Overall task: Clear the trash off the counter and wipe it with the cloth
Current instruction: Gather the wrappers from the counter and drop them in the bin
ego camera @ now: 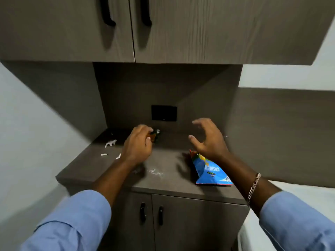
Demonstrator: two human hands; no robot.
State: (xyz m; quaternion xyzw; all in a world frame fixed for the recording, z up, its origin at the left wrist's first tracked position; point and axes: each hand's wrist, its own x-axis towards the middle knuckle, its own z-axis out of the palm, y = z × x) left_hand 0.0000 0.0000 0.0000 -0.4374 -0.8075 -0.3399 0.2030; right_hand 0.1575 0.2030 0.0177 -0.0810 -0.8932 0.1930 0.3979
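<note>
A dark brown counter point(168, 158) lies below me. My left hand point(137, 145) is closed around a small crumpled wrapper point(154, 135), orange and dark with a shiny tip, near the back of the counter. My right hand point(206, 138) hovers open with fingers spread, just above the top end of a blue snack bag point(208, 171) that lies flat at the counter's right front. White paper scraps point(111, 143) lie at the left, and white crumbs point(155, 172) sit near the front edge. No cloth is in view.
Upper cabinets with black handles point(108, 13) hang overhead. A black wall plate point(164, 113) sits on the back panel. Lower cabinet doors point(159, 214) are shut under the counter. A white surface point(299, 192) adjoins on the right, and a pale wall on the left.
</note>
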